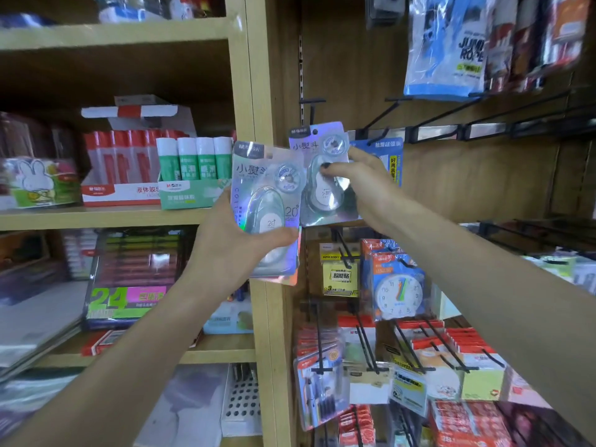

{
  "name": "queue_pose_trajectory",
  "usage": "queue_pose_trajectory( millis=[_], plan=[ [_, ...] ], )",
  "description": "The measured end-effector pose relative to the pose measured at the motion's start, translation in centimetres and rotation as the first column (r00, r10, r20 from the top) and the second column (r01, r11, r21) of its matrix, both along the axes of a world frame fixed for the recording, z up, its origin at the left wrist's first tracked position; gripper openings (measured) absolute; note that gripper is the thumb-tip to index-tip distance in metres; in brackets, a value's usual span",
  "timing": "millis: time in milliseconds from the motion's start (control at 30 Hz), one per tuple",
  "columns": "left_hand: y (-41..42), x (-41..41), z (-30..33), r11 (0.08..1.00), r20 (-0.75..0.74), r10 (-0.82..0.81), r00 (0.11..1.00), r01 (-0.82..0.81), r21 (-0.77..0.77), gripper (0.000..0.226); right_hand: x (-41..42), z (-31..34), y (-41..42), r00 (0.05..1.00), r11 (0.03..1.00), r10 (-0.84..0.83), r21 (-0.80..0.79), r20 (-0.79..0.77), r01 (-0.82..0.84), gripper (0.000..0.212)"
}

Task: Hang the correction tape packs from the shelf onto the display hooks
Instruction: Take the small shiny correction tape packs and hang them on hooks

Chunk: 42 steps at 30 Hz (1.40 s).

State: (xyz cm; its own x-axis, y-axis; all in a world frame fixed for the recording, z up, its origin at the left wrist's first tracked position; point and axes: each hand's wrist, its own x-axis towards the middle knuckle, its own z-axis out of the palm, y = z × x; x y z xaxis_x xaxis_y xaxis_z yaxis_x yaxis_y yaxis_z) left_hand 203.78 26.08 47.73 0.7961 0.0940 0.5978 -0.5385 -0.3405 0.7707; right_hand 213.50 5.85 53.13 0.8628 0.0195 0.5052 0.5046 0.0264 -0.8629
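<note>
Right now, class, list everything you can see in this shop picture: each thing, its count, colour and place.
correction tape pack: one, holographic lilac, raised toward the hooks, right hand's
correction tape packs: a stack, count unclear, holographic silver, in left hand
display hooks: several, black, right panel
glue sticks: four showing, green and white, boxed on middle shelf
liquid glue bottles: a row, red and white, boxed beside them
toy clock pack: one, blue, hanging lower right
jump rope pack: one, blue, top right
left hand: gripping the stack
right hand: pinching one pack
</note>
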Motion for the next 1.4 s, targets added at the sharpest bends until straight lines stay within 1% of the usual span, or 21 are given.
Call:
queue_pose_trajectory(
  millis=[67, 133, 200, 267, 300, 367, 433, 467, 533, 600, 733, 867, 933, 1000, 1033, 1100, 1167, 1233, 1267, 1300, 1400],
  plan=[
    [0.3, -0.4, 0.1, 0.999, 0.032, 0.020, 0.999, -0.021, 0.038, 0.059, 0.2, 0.0, -0.3, 1.000, 1.000, -0.019, -0.017, 0.002, 0.019, 0.031],
    [0.7, -0.8, 0.2, 0.996, 0.064, 0.040, 0.997, -0.044, 0.072, 0.058, 0.5, 0.0, -0.4, 0.999, 0.999, -0.036, -0.033, -0.004, 0.036, 0.018],
    [1.1, -1.1, 0.4, 0.996, 0.077, 0.048, 0.996, -0.054, 0.067, 0.060, 1.3, 0.0, -0.1, 0.998, 0.996, -0.061, -0.060, -0.013, 0.060, 0.010],
    [1.1, -1.0, 0.6, 0.998, 0.080, 0.044, 0.996, -0.048, 0.041, 0.062, 2.2, 0.0, 0.5, 0.995, 0.993, -0.085, -0.080, -0.041, 0.082, 0.008],
    [0.9, -0.9, 0.7, 0.999, 0.079, 0.029, 0.996, -0.031, 0.030, 0.060, 2.8, -0.1, 0.9, 0.992, 0.991, -0.112, -0.084, -0.054, 0.108, 0.013],
    [0.3, -0.5, 0.9, 1.000, 0.068, -0.018, 0.998, 0.017, 0.015, 0.057, 4.9, -0.3, 1.3, 0.987, 0.981, -0.156, -0.121, -0.049, 0.149, 0.033],
    [-0.5, 0.3, 0.8, 0.998, 0.053, -0.065, 0.996, 0.065, 0.000, 0.054, 6.5, -0.6, 1.6, 0.980, 0.972, -0.196, -0.141, -0.041, 0.188, 0.060],
    [-0.9, 0.8, 0.8, 0.996, 0.039, -0.088, 0.995, 0.088, 0.001, 0.052, 7.1, -0.8, 1.8, 0.981, 0.974, -0.194, -0.128, -0.028, 0.189, 0.066],
    [-1.7, 2.0, 0.7, 0.993, 0.013, -0.111, 0.994, 0.110, 0.029, 0.049, 8.2, -0.9, 2.0, 0.986, 0.984, -0.167, -0.071, -0.017, 0.166, 0.065],
    [-2.3, 3.1, 0.7, 0.993, 0.008, -0.111, 0.994, 0.110, 0.046, 0.051, 9.4, -0.8, 1.9, 0.985, 0.987, -0.159, -0.029, -0.072, 0.157, 0.085],
    [-3.1, 4.6, 0.8, 0.995, 0.019, -0.065, 0.998, 0.063, 0.074, 0.060, 14.0, -1.5, 0.5, 0.964, 0.991, -0.131, -0.055, -0.231, 0.121, 0.088],
    [-3.6, 5.0, 0.6, 0.993, 0.019, -0.066, 0.998, 0.063, 0.104, 0.059, 15.0, -1.7, -0.3, 0.959, 0.994, -0.100, -0.069, -0.265, 0.085, 0.076],
    [-3.7, 4.9, 0.6, 0.993, 0.020, -0.089, 0.996, 0.088, 0.076, 0.061, 16.6, -2.5, -1.2, 0.944, 0.997, -0.062, -0.061, -0.323, 0.045, 0.088],
    [-3.8, 4.6, 0.5, 0.990, 0.012, -0.137, 0.990, 0.137, 0.011, 0.060, 15.3, -3.1, -1.7, 0.930, 0.998, -0.055, -0.059, -0.363, 0.036, 0.096],
    [-3.8, 4.4, 0.5, 0.990, 0.017, -0.143, 0.990, 0.143, -0.007, 0.059, 12.9, -3.0, -1.5, 0.934, 0.994, -0.103, -0.074, -0.341, 0.082, 0.091],
    [-4.0, 4.4, 0.3, 0.991, 0.015, -0.133, 0.991, 0.134, -0.031, 0.062, 8.1, -3.1, -1.5, 0.949, 0.979, -0.195, -0.104, -0.246, 0.174, 0.066],
    [-4.4, 4.5, 0.1, 0.991, -0.005, -0.124, 0.992, 0.123, -0.061, 0.065, 3.8, -3.5, -1.6, 0.956, 0.975, -0.219, -0.064, -0.193, 0.211, 0.054],
    [-5.1, 4.5, 0.0, 0.989, -0.037, -0.130, 0.991, 0.127, -0.076, 0.061, 0.9, -3.9, -1.9, 0.978, 0.990, -0.114, 0.057, -0.172, 0.126, 0.046],
    [-5.5, 4.5, 0.0, 0.987, -0.047, -0.144, 0.988, 0.140, -0.082, 0.058, -0.4, -4.0, -2.1, 0.986, 0.995, -0.033, 0.090, -0.163, 0.049, 0.042],
    [-6.0, 4.5, 0.0, 0.984, -0.047, -0.157, 0.986, 0.153, -0.086, 0.056, -1.5, -4.2, -2.2, 0.985, 0.995, 0.046, 0.094, -0.169, -0.030, 0.039],
    [-7.2, 4.4, -0.1, 0.973, -0.035, -0.207, 0.978, 0.203, -0.106, 0.047, -3.6, -4.6, -2.1, 0.965, 0.980, 0.176, 0.128, -0.193, -0.153, 0.035]
  ],
)
